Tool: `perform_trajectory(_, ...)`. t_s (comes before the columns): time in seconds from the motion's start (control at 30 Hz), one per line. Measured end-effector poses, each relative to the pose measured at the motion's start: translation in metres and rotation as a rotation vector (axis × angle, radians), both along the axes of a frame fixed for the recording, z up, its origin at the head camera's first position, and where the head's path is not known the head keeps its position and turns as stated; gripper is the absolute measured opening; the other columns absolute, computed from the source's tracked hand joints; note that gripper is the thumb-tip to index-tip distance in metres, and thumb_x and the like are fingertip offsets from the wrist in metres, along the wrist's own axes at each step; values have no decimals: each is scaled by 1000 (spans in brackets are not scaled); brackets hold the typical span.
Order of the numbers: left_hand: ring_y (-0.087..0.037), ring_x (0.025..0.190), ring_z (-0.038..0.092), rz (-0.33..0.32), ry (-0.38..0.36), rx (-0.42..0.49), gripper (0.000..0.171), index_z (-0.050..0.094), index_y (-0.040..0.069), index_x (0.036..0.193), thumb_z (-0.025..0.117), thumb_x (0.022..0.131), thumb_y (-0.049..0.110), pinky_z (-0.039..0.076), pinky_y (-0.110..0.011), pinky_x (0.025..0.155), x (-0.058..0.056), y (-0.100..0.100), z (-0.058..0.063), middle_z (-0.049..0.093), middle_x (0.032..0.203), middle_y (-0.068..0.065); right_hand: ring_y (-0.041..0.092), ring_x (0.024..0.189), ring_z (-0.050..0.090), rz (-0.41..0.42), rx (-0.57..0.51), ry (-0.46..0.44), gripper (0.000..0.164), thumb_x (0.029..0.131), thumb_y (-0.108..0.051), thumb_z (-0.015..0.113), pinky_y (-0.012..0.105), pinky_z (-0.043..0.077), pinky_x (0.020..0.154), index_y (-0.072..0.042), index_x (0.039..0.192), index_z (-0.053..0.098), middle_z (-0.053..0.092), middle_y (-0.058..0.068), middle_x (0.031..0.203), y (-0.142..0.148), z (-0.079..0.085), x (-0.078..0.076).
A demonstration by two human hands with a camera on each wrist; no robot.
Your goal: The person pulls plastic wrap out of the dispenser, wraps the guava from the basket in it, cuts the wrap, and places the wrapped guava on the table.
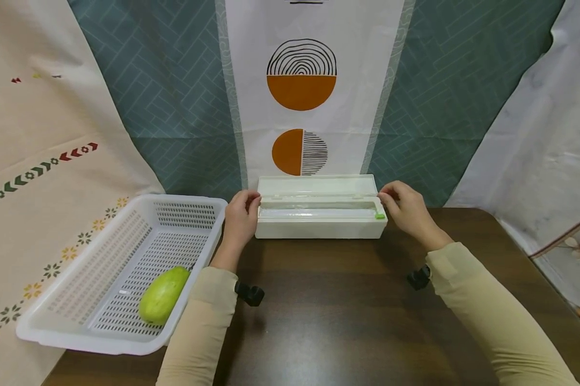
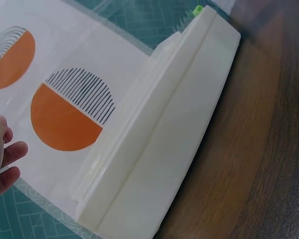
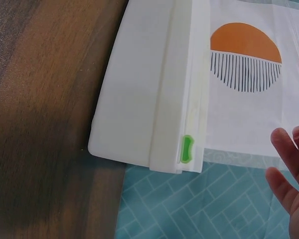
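At 12 o'clock on the table (image 1: 328, 311), the film box (image 1: 321, 230) stands open. My left hand (image 1: 240, 219) and right hand (image 1: 409, 210), apart, reach its 9 and 3 o'clock ends; I can't tell if they pinch. I'd guide the lid (image 1: 317, 185) evenly.

A white perforated plastic basket (image 1: 101, 343) sits at the lower left of the head view, a yellow-green mango-shaped fruit (image 1: 164, 295) lying inside. Dark wood-grain tabletop (image 1: 328, 327) spans the lower middle. Behind hangs teal cloth (image 1: 169, 86) with a white panel (image 1: 251, 48) of orange-and-black circles; cream motif-printed cloth (image 1: 34, 118) covers the upper left, whitish cloth (image 1: 545, 128) the right.
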State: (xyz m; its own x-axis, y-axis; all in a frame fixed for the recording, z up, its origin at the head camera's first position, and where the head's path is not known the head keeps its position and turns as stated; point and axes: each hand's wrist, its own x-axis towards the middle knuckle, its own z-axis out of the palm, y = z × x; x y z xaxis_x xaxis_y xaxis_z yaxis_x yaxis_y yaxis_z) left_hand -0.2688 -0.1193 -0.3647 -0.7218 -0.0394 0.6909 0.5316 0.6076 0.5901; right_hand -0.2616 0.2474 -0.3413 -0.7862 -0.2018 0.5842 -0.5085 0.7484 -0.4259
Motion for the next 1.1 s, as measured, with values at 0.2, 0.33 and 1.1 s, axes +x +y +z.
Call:
perform_trajectory(0.2, -28, 79, 62, 3, 8, 0, 11, 63, -3, 97, 59, 92, 6, 53, -38, 70, 3, 0, 3, 63, 91, -17, 31, 85, 61, 9, -4, 14, 10, 92, -9, 59, 49, 51, 78, 1, 96, 58, 59, 15, 87, 0, 1, 1)
perform_trajectory(0.33, -29, 79, 63, -2, 21, 2, 12, 63, -4, 97, 59, 92, 6, 53, -39, 70, 5, 0, 5, 63, 90, -17, 30, 83, 61, 9, -8, 31, 10, 92, -9, 59, 49, 51, 78, 1, 96, 58, 59, 14, 86, 0, 1, 0)
perform_trajectory(1.1, -28, 73, 62, 0, 99, 22, 11, 63, -5, 95, 60, 91, 4, 52, -38, 65, 7, 1, 11, 63, 87, -18, 28, 81, 60, -10, -32, 86, 8, 91, -6, 61, 46, 51, 76, 1, 95, 60, 59, 14, 85, -2, 7, 5)
